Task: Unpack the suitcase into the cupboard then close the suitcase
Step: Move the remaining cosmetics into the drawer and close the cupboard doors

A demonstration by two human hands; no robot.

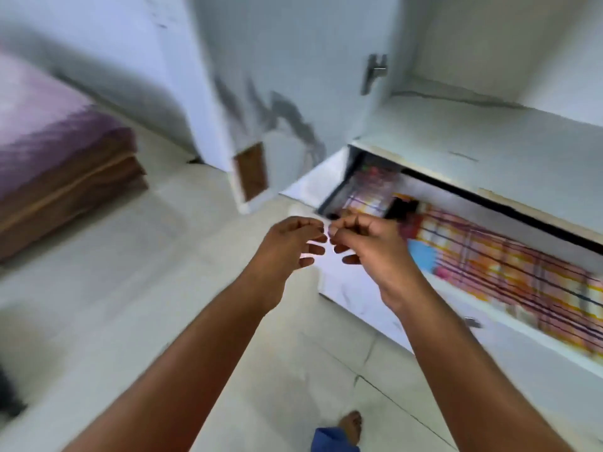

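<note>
Foot (352, 425) at six o'clock stands bare on pale floor tiles (195, 321). Mid-frame, left hand (287, 246) and right hand (368, 243) hang loosely curled, fingertips nearly meeting, gripping nothing. At three o'clock, checked cloth (496, 272) fills the cupboard (489, 132) drawer; door (277, 93) at twelve, bed (58, 151) at nine. Suitcase unseen.

Both forearms are bare with no sleeves, the left hand (287, 243) and right hand (368, 243) wear nothing, and a bare foot (351, 425) shows beneath a blue trouser leg (331, 440).
</note>
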